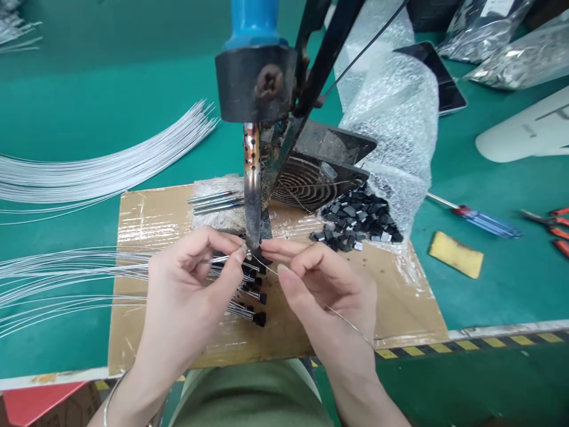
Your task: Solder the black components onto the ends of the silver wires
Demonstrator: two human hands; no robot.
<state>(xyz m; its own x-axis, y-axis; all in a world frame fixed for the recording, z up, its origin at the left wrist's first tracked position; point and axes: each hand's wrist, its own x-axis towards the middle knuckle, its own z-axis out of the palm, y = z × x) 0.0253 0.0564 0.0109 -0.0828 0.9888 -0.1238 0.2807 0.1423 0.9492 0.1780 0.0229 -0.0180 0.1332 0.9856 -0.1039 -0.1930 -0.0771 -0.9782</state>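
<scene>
Just under the tip of a mounted soldering iron (252,201), my left hand (191,290) pinches thin wires near their end. My right hand (326,290) is closed on a strand of solder wire (347,320), which runs from the iron's tip through my fingers. The joint at the tip is small and partly covered by my fingertips. Below my hands, several wires with black end pieces (259,319) lie on a cardboard sheet (146,219). Their long white wires (66,264) trail off to the left beneath my left hand.
Another bundle of white wires (146,160) lies at the left. Behind the iron stands a fan (306,178), with a pile of small black parts (360,216) beside bubble wrap (395,118). Rightward are a screwdriver (484,219), a yellow sponge (456,254), pliers (551,222) and a white cup (524,127).
</scene>
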